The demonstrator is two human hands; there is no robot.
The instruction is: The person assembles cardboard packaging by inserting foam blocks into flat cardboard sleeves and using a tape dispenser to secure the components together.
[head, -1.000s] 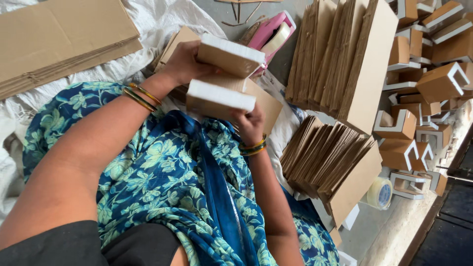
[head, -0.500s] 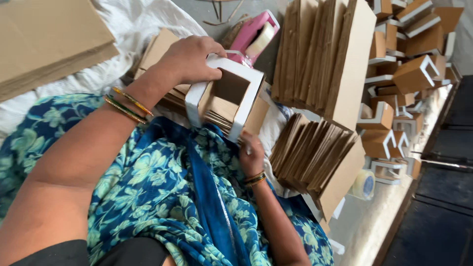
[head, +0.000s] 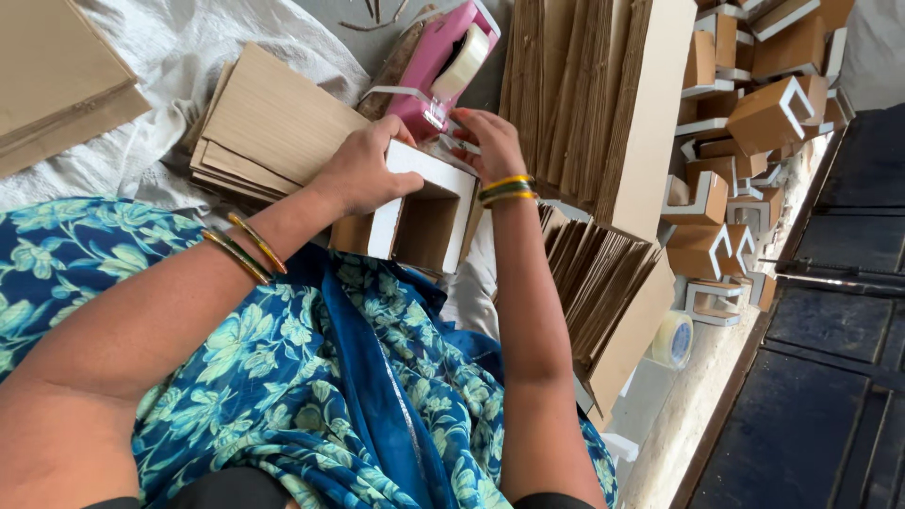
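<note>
The open cardboard box, brown with white edging, sits on the person's lap at the edge of the blue floral cloth, its open face turned toward the camera. Room around it is tight: a stack of flat cardboard sheets lies just beside it on the left, the pink tape dispenser touches or nearly touches its far edge, and upright bundles of flat cardboard stand close on the right. A slanted bundle fills the near right.

The left hand is curled over the box's top left corner, fingers closed against the white panel, holding it. The right hand rests at the far right corner near the dispenser, fingers bent; whether it grips box or tape strip cannot be told.

Finished boxes are heaped well apart at right; a tape roll lies on the floor.
</note>
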